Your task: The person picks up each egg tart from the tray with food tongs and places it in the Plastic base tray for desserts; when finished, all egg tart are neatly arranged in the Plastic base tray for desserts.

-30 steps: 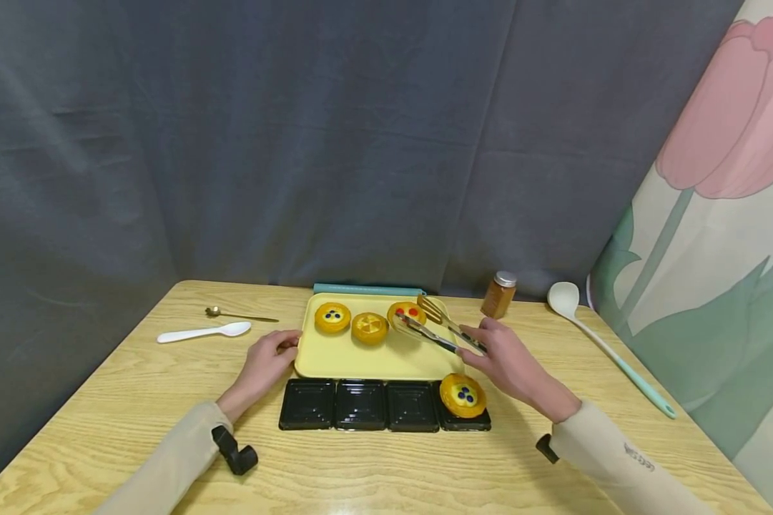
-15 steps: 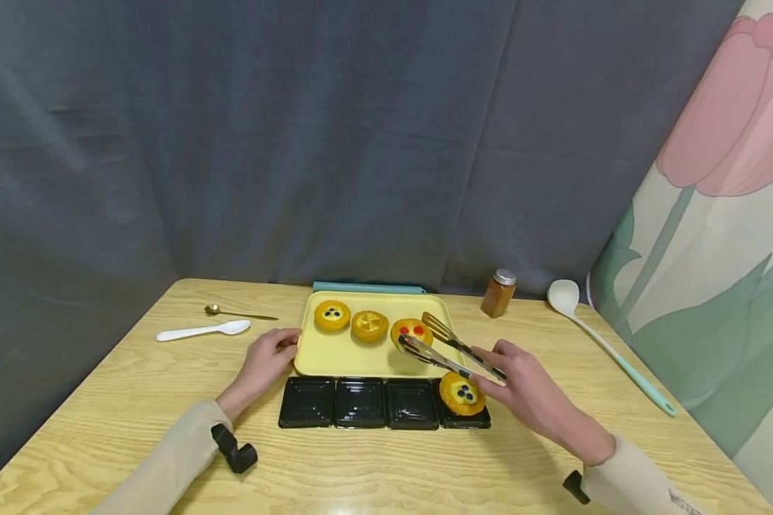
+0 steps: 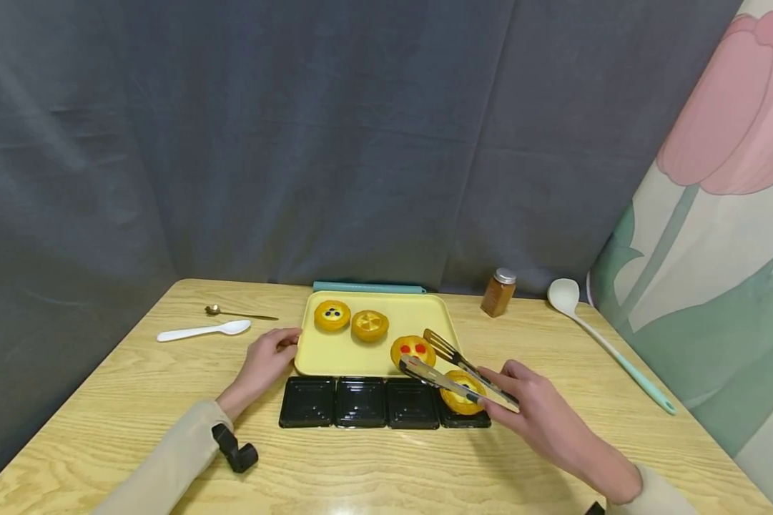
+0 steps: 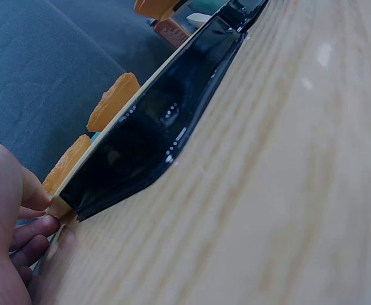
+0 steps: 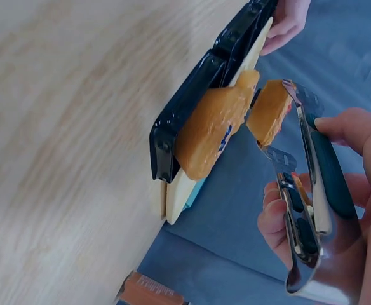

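Observation:
My right hand (image 3: 547,418) holds metal tongs (image 3: 447,383) with dark grips. Between the tong tips is a tart with red toppings (image 3: 412,348); the right wrist view shows this tart (image 5: 269,113) raised above the tray. My left hand (image 3: 264,361) pinches the left edge of the yellow tray (image 3: 341,365), thumb and fingers at the rim in the left wrist view. On the tray lie a blueberry-topped tart (image 3: 332,315) and an orange-topped tart (image 3: 370,326). In front, a black tray with several compartments (image 3: 360,404) holds another blueberry-topped tart (image 3: 461,402) at its right end, partly behind the tongs.
A white spoon (image 3: 202,332) and a thin metal spoon (image 3: 244,315) lie at the left. Behind the tray is a teal rod (image 3: 368,288). A brown jar (image 3: 498,293) and a long ladle (image 3: 618,360) are at the right, before a dark curtain (image 3: 309,143).
My right hand has moved toward the front right with the tongs, bringing the red-topped tart from the tray's back area to its front edge. My left hand has stayed in place.

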`<state>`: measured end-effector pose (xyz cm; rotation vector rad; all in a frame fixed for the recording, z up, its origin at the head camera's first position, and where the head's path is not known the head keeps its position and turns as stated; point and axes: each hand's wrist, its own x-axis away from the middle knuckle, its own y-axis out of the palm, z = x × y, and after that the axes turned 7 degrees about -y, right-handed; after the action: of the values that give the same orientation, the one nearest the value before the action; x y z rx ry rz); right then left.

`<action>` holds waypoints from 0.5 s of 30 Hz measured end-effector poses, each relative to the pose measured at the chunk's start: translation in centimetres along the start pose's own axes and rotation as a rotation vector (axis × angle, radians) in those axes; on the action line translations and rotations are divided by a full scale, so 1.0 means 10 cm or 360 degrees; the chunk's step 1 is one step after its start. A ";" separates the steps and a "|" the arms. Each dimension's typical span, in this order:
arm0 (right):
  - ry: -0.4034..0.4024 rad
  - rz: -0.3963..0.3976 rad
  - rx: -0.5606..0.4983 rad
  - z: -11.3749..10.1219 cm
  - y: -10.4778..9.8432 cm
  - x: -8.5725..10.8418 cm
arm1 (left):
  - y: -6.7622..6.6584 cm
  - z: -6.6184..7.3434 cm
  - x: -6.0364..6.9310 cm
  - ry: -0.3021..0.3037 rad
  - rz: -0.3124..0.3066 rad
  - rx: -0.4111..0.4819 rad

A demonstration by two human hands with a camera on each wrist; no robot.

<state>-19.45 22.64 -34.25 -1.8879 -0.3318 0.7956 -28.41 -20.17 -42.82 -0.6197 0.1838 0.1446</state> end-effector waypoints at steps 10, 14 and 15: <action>-0.0090 0.0049 0.0023 -0.08 0.03 0.16 | 0.00 0.01 -0.01 0.0004 0.0004 0.0001; -0.0084 0.0020 0.0027 -0.09 0.04 0.20 | 0.01 0.00 -0.02 0.0001 -0.0001 0.0002; -0.0087 0.0013 0.0024 -0.09 0.05 0.21 | 0.01 0.00 -0.02 0.0000 -0.0003 0.0001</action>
<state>-17.39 22.94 -35.20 -1.8573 -0.3514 0.8542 -28.63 -20.12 -42.83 -0.6192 0.1833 0.1430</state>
